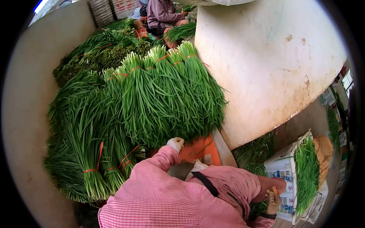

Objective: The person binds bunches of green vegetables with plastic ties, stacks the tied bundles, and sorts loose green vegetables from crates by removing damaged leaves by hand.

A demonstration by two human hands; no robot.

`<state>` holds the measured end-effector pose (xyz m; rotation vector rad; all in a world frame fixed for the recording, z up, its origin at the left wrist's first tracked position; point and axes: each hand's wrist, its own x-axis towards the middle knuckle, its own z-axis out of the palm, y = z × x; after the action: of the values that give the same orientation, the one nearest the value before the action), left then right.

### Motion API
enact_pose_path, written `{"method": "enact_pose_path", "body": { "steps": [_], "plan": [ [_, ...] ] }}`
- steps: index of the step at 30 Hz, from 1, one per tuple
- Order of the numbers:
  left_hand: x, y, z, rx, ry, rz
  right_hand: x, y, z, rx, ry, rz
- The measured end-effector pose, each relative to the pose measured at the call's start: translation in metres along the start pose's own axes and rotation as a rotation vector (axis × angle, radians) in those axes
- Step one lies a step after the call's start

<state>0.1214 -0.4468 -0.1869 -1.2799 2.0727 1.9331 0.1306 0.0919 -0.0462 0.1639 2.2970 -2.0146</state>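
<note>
My left hand (176, 144), in a white glove, is curled closed at the leaf tips of the garlic chive bundles (167, 95). Whatever it may hold is hidden. These bundles lie side by side, pale stem ends away from me, tied with orange-red bands. Other tied bundles (93, 152) on the left point their stem ends towards me. Beside my bent knee, my right hand (272, 200), in a stained glove, has its fingers apart and nothing visible in them. Close to it stands a white plastic crate (286, 178) holding loose green chives (306, 173).
A pale wall panel (262, 68) rises on the right, and another wall (32, 114) borders the pile on the left. An orange sheet (199, 150) shows below the leaf tips. At the back sits another person (163, 17) with greens, near stacked crates (100, 11).
</note>
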Motion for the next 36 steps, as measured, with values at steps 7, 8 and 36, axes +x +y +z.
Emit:
{"method": "enact_pose_path", "body": {
  "steps": [7, 8, 36],
  "plan": [
    [0.016, -0.002, 0.019, -0.138, 0.071, 0.207, -0.043, -0.062, 0.021, -0.195, 0.262, -0.034],
    [0.026, -0.019, 0.052, -0.265, -0.058, 0.294, -0.074, -0.074, 0.018, -0.098, 0.360, -0.048],
    [-0.266, -0.034, 0.367, 0.767, -2.009, 0.578, -0.589, -0.056, 0.299, 0.007, 2.200, 1.379]
  ]
}}
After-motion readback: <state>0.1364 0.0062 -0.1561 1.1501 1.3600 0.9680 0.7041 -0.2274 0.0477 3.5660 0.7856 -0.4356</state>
